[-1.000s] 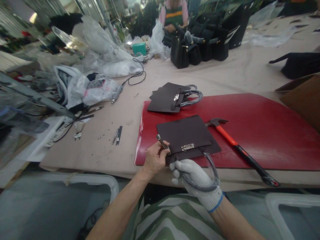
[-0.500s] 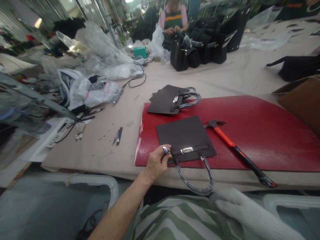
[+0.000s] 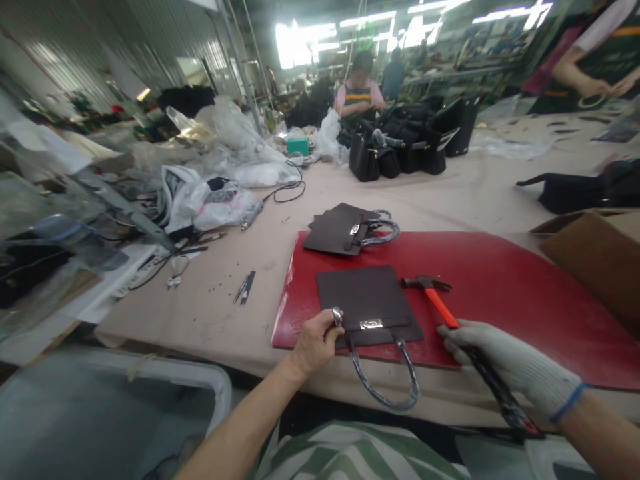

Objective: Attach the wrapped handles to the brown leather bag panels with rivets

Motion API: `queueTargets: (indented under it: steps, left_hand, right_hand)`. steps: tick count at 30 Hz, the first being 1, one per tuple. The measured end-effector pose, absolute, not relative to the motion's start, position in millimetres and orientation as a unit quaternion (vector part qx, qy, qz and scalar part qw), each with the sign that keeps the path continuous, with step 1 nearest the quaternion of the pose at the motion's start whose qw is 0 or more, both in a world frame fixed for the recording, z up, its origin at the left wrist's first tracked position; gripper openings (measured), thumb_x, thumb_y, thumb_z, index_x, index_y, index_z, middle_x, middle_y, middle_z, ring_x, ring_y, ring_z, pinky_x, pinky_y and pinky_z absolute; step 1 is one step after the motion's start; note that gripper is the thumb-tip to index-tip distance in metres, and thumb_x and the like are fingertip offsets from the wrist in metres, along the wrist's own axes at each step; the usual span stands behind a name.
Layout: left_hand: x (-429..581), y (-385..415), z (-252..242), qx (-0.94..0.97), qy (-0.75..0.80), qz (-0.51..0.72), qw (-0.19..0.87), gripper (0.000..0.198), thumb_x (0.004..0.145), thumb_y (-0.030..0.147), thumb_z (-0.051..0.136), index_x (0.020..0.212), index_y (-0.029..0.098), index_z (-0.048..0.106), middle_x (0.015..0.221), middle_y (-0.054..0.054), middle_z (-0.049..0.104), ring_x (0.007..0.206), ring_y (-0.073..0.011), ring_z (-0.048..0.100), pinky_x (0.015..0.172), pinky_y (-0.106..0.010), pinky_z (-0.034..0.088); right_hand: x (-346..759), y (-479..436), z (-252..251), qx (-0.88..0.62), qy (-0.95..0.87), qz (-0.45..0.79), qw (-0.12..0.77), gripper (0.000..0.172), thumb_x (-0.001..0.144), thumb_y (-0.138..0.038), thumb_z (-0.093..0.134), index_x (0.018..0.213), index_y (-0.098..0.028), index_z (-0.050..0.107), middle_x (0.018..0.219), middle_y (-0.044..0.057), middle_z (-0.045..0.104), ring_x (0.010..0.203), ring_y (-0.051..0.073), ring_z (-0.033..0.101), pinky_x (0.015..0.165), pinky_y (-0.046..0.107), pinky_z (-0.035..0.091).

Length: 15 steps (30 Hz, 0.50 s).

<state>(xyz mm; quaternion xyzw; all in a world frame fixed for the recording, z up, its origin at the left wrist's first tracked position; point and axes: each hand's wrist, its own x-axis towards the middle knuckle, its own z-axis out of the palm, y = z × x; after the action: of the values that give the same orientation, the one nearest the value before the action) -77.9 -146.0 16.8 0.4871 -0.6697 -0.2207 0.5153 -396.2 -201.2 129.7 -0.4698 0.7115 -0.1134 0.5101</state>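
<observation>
A dark brown bag panel [image 3: 365, 293] with a silver clasp [image 3: 371, 325] lies at the front of a red board [image 3: 480, 293]. Its looped handle [image 3: 411, 377], wrapped in clear plastic, hangs over the table edge. My bare left hand [image 3: 317, 337] pinches the panel's lower left edge, and a shiny metal piece shows at its fingertips; whether it is worn or held I cannot tell. My right hand [image 3: 500, 357], in a white knit glove, is closed around the orange-and-black handle of a claw hammer [image 3: 440, 303]. The hammer's head rests beside the panel.
More brown panels [image 3: 333, 230] lie on the board's far left corner. A pen and blade [image 3: 245, 288] lie left of it. Black bags [image 3: 400, 147] stand further back, near a seated person [image 3: 360, 97]. A cardboard box [image 3: 595, 260] stands right; a grey bin [image 3: 220, 380] sits below left.
My gloved right hand has moved up from beside my lap onto the hammer's handle. The hammer has shifted slightly. My left hand stays on the panel. The view has tilted up.
</observation>
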Motion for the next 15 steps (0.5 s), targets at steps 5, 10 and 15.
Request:
queueTargets:
  steps: [5,10,15]
  left_hand:
    - [-80,-146,16,0.497,-0.668,-0.234,0.502,0.021,0.086,0.01,0.058,0.104,0.018,0.066,0.104,-0.007,0.072,0.096,-0.0198,0.07,0.09,-0.033,0.059]
    - [-80,-145,18,0.5,-0.664,-0.237,0.503,0.023,0.085,0.01,0.058,0.105,0.019,0.065,0.103,-0.008,0.072,0.096,-0.0211,0.07,0.091,-0.035,0.058]
    - [-81,-146,15,0.516,-0.669,-0.214,0.491,0.015,0.085,0.011,0.059,0.096,0.019,0.066,0.091,-0.006,0.071,0.084,-0.0201,0.069,0.079,-0.033,0.059]
  right_hand:
    - [-367,-175,175,-0.417,0.702,-0.238,0.526,0.026,0.087,-0.043,0.058,0.081,-0.019,0.048,0.062,-0.003,0.043,0.047,0.009,0.039,0.042,0.02,0.034]
    - [-333,-153,210,-0.672,0.623,-0.315,0.248,0.039,0.091,-0.06,0.047,0.097,-0.023,0.057,0.059,0.001,0.053,0.049,0.017,0.052,0.048,0.029,0.043]
    - [-318,-145,199,-0.834,0.526,-0.129,0.105,0.034,0.087,-0.052,0.043,0.083,-0.025,0.062,0.06,0.008,0.063,0.048,0.025,0.057,0.048,0.034,0.034]
